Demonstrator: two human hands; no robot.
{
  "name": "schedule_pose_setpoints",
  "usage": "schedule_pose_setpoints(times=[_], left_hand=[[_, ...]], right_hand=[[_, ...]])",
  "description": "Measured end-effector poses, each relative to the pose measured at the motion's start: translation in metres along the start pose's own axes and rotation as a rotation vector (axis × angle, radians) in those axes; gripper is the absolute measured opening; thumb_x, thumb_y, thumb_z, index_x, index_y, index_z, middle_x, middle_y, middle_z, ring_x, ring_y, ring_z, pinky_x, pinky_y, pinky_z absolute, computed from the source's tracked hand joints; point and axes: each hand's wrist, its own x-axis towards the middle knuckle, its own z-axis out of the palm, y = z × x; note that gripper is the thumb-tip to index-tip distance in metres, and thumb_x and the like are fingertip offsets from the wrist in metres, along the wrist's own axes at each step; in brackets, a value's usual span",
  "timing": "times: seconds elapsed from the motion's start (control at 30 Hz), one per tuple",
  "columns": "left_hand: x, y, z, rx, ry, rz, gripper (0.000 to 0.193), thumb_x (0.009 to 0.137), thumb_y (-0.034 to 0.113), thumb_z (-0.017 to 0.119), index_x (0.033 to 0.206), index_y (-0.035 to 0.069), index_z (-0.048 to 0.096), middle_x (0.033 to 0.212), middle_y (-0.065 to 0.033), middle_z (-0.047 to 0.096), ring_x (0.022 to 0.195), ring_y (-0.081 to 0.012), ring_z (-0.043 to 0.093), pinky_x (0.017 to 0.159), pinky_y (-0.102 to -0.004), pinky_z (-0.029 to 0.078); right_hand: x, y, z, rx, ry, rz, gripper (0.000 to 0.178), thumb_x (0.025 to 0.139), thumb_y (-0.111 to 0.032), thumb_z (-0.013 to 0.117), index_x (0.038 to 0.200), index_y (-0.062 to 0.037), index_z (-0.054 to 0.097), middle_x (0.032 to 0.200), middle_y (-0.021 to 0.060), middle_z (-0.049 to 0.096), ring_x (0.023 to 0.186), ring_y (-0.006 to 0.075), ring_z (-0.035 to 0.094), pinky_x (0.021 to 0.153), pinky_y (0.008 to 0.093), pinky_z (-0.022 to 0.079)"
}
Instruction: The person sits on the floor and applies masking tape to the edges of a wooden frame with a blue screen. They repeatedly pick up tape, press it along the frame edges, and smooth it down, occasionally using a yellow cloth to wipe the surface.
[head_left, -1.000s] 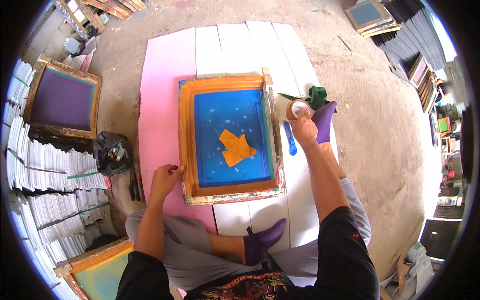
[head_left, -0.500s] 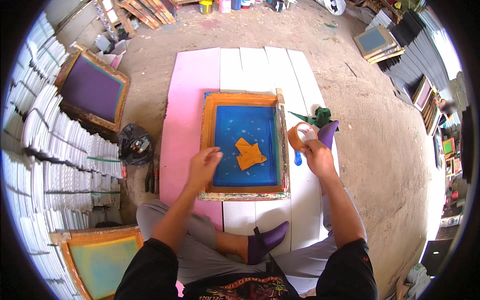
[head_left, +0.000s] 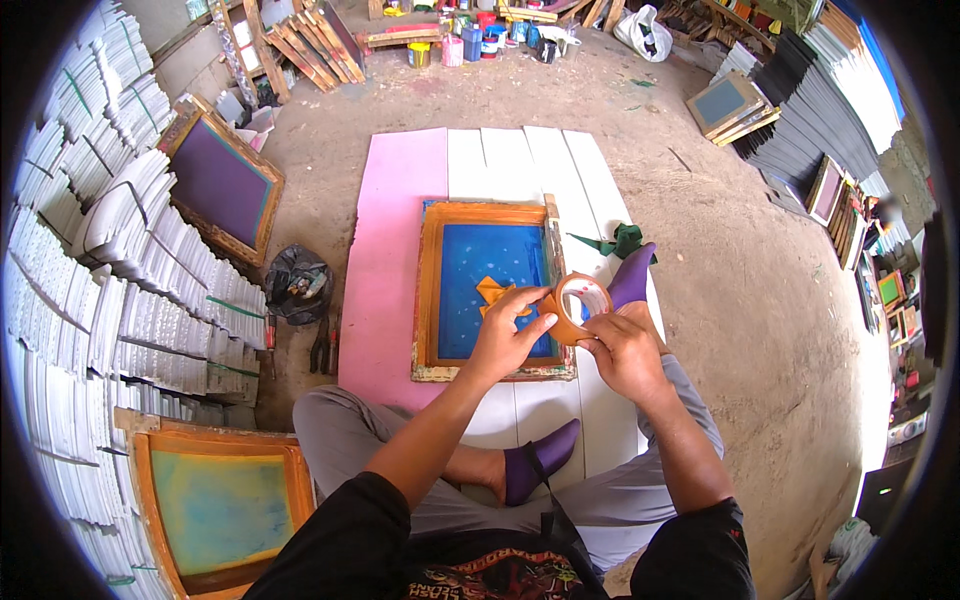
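Observation:
I sit cross-legged on the ground in purple socks. A roll of brown tape (head_left: 583,306) is held up between both hands over the right edge of a wooden screen frame (head_left: 430,300). My left hand (head_left: 507,333) pinches the tape's left side, and my right hand (head_left: 619,350) grips it from below right. The frame holds a blue mesh (head_left: 480,270) with an orange patch (head_left: 492,291) stuck on it. It lies on white boards (head_left: 510,165) next to a pink sheet (head_left: 395,220).
A purple-mesh frame (head_left: 218,185) leans at the left by stacks of white sheets (head_left: 110,300). Another frame with greenish mesh (head_left: 220,505) lies lower left. A black bag (head_left: 296,282) and pliers (head_left: 322,345) sit left of the pink sheet. Green cloth (head_left: 620,241) lies right. Paint cans (head_left: 470,40) stand far back.
My left hand left the frame's lower left corner and came across to the tape roll. My right hand brought the roll in from the right, so both hands now hold it.

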Motion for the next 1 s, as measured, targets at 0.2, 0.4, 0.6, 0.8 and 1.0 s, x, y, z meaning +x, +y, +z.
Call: schedule_pose_setpoints(times=[0.2, 0.4, 0.6, 0.8, 1.0], left_hand=[[-0.019, -0.004, -0.003, -0.013, 0.074, -0.039, 0.021, 0.092, 0.009, 0.079, 0.108, -0.003, 0.072, 0.106, -0.0116, 0.074, 0.099, -0.0196, 0.071, 0.089, -0.0331, 0.056], [-0.027, 0.002, -0.014, -0.095, -0.005, -0.265, 0.019, 0.097, 0.011, 0.076, 0.105, -0.005, 0.072, 0.098, -0.0080, 0.075, 0.088, -0.0116, 0.070, 0.081, -0.0283, 0.058], [-0.033, -0.001, -0.021, -0.226, -0.070, -0.460, 0.022, 0.098, 0.015, 0.076, 0.105, -0.006, 0.073, 0.095, -0.0080, 0.075, 0.087, -0.0110, 0.070, 0.079, -0.0272, 0.059], [-0.053, -0.015, -0.028, -0.236, 0.044, -0.582, 0.019, 0.096, 0.016, 0.079, 0.099, -0.002, 0.075, 0.085, -0.0032, 0.071, 0.075, -0.0073, 0.063, 0.069, -0.0246, 0.054], [-0.079, -0.014, -0.041, -0.201, 0.100, -0.659, 0.018, 0.095, 0.016, 0.079, 0.094, -0.002, 0.073, 0.082, -0.0022, 0.070, 0.071, -0.0077, 0.062, 0.066, -0.0249, 0.053]], right_hand=[[-0.014, -0.008, 0.004, 0.034, -0.029, 0.041, 0.021, 0.083, -0.011, 0.080, 0.100, -0.0046, 0.070, 0.092, 0.0120, 0.073, 0.085, 0.0336, 0.070, 0.073, 0.0455, 0.056], [-0.011, -0.021, -0.005, -0.014, -0.088, -0.025, 0.024, 0.092, -0.019, 0.076, 0.106, -0.0016, 0.068, 0.096, 0.0158, 0.072, 0.094, 0.0360, 0.069, 0.081, 0.0453, 0.053], [-0.030, -0.007, 0.017, 0.452, -0.306, 0.301, 0.051, 0.092, -0.034, 0.079, 0.124, 0.0008, 0.061, 0.106, 0.0242, 0.069, 0.092, 0.0399, 0.068, 0.084, 0.0473, 0.055], [-0.039, -0.011, 0.037, 0.196, -0.133, 0.150, 0.065, 0.073, -0.031, 0.091, 0.126, -0.0046, 0.064, 0.100, 0.0186, 0.073, 0.090, 0.0375, 0.072, 0.082, 0.0446, 0.056], [-0.056, 0.004, 0.045, 0.158, -0.194, 0.046, 0.066, 0.069, -0.025, 0.090, 0.128, -0.0072, 0.069, 0.108, 0.0164, 0.076, 0.099, 0.0342, 0.073, 0.093, 0.0440, 0.054]])
